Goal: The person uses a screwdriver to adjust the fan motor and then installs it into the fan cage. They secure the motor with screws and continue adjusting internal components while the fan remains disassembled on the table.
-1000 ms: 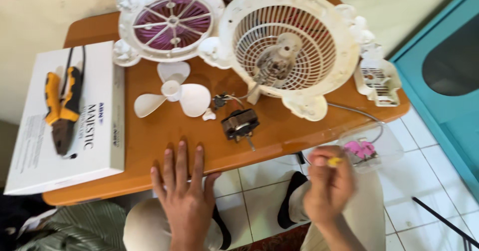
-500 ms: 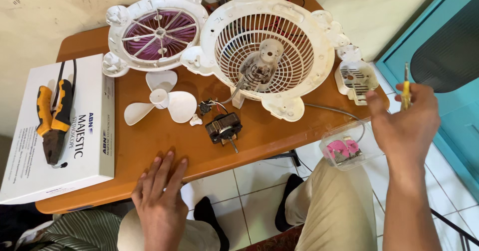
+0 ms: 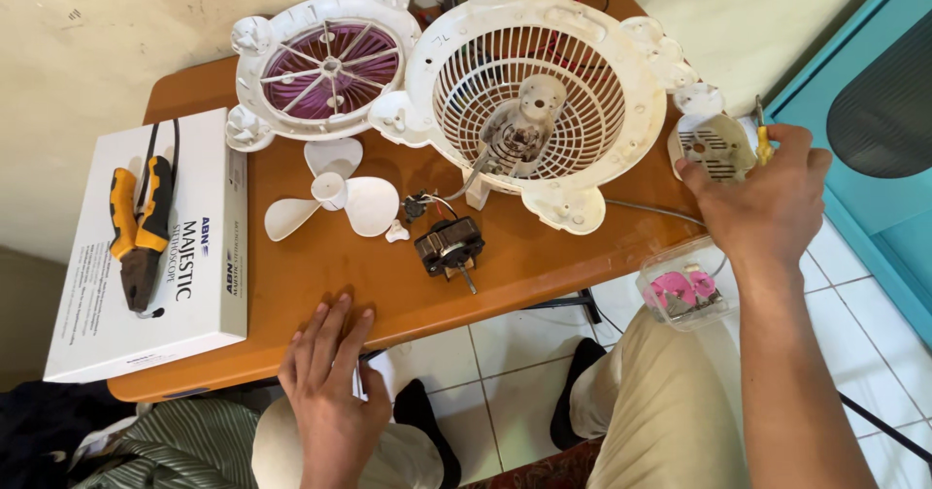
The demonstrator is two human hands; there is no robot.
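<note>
1. the small screwdriver (image 3: 761,137), yellow-handled, is pinched in the right hand (image 3: 767,202) over the table's right edge; it looks light, stiff and thin, best held by the handle.
2. just beside it lies a white vented motor cover (image 3: 714,142), likely brittle plastic.
3. the left hand (image 3: 328,392) rests flat and empty on the wooden table (image 3: 544,266).

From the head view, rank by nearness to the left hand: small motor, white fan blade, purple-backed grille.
Left hand rests at the table's front edge.
1. Small motor, just up and right.
2. White fan blade, mid-table.
3. Purple-backed grille, at the far edge.
</note>
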